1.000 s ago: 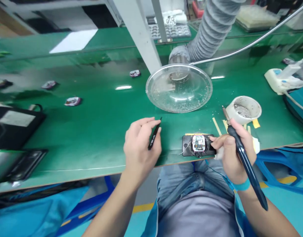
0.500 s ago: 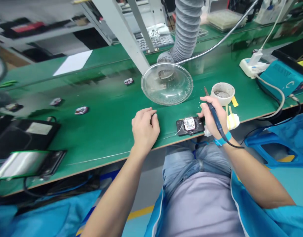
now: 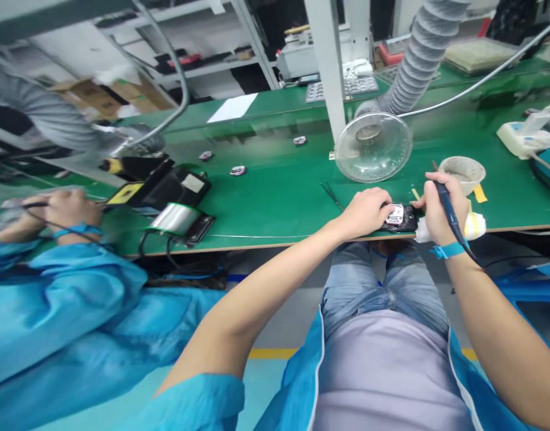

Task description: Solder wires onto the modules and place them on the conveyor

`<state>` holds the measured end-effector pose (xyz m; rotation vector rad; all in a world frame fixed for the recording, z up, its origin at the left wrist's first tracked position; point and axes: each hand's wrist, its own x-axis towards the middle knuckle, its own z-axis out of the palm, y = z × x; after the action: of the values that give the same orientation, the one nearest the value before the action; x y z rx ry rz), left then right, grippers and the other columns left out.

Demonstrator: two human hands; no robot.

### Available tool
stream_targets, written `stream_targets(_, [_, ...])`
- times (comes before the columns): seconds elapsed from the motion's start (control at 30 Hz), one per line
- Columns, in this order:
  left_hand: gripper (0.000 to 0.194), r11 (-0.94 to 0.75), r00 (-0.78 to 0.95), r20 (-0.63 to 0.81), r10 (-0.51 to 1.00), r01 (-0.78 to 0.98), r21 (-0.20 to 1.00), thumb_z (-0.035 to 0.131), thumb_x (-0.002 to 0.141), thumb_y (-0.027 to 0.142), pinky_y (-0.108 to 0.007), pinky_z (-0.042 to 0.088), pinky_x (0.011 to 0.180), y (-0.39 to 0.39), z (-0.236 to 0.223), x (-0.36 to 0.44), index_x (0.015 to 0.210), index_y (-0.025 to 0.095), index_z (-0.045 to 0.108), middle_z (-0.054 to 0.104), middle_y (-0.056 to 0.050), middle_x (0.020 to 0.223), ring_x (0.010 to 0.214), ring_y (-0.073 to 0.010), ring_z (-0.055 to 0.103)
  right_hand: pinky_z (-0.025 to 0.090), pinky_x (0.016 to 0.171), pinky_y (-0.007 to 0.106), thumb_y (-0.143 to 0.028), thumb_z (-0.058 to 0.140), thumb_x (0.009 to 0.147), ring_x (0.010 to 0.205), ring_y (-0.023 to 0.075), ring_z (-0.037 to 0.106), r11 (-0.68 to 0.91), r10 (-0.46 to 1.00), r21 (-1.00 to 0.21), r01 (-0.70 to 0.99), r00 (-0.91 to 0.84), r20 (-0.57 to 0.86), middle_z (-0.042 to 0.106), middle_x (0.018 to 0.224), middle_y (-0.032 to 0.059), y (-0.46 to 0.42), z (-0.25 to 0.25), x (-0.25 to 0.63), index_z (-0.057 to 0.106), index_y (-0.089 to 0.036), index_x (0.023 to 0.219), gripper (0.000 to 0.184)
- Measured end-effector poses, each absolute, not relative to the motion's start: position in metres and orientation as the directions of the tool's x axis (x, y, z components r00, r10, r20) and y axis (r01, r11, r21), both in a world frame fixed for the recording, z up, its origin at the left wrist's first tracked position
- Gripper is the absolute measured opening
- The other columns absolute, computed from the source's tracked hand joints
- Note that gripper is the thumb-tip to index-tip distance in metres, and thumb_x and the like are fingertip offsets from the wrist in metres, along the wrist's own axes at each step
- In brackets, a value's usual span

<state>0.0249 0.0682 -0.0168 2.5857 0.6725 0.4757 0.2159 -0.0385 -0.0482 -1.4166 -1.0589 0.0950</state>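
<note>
A black fixture with a small square circuit board lies at the near edge of the green table. My left hand rests on the fixture's left side, fingers curled down over it. My right hand is closed round a dark soldering iron, tip pointing up and away, just right of the board. A blue strap circles my right wrist. Black tweezers lie on the table left of my left hand.
A clear fume hood on a grey hose stands behind the fixture, a white pot to its right. Small parts lie further back. A black soldering station sits left. A co-worker's hands in blue sleeves work at far left.
My left hand no longer holds the tweezers, which now lie on the table, and it has moved right onto the fixture. The view has pulled back and a co-worker has come into sight.
</note>
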Motion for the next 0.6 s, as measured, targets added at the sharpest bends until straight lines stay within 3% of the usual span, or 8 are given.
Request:
stream_targets(0.27, [0.01,-0.727,0.698,0.382,0.606,0.291,0.622,0.064,0.114,0.024,-0.044,0.062,0.109,0.078,-0.009,-0.021,0.11,0.023,0.073,0.084,-0.011,0.121,0.117,-0.0272,0.078,0.069,0.083,0.041,-0.059,0.07,0.11,0.075,0.0254,0.084,0.164,0.614,-0.806,0.569,0.58,0.535,0.077,0.075,-0.0011,-0.04,-0.047,0.218,0.08,-0.026,0.135,0.043])
stream_targets(0.47, [0.008,-0.511,0.357,0.366,0.86,0.598,0.618,0.068,0.108,0.025,-0.04,0.059,0.101,0.157,-0.001,-0.108,0.102,0.022,0.073,0.083,-0.007,0.109,0.104,-0.0248,0.075,0.067,0.075,0.039,-0.056,0.072,0.108,0.074,0.0265,0.085,0.156,0.6,-0.791,0.592,0.579,0.552,0.078,0.075,0.0004,-0.046,-0.042,0.211,0.083,-0.027,0.133,0.04])
stream_targets(0.6, [0.016,-0.34,0.141,0.352,0.926,0.716,0.609,0.067,0.104,0.016,-0.044,0.052,0.108,0.224,-0.004,-0.143,0.09,0.023,0.063,0.077,-0.007,0.102,0.106,-0.0264,0.066,0.067,0.077,0.042,-0.053,0.078,0.106,0.075,0.0285,0.086,0.144,0.589,-0.791,0.595,0.59,0.552,0.081,0.078,0.0039,-0.05,-0.044,0.208,0.085,-0.025,0.132,0.039])
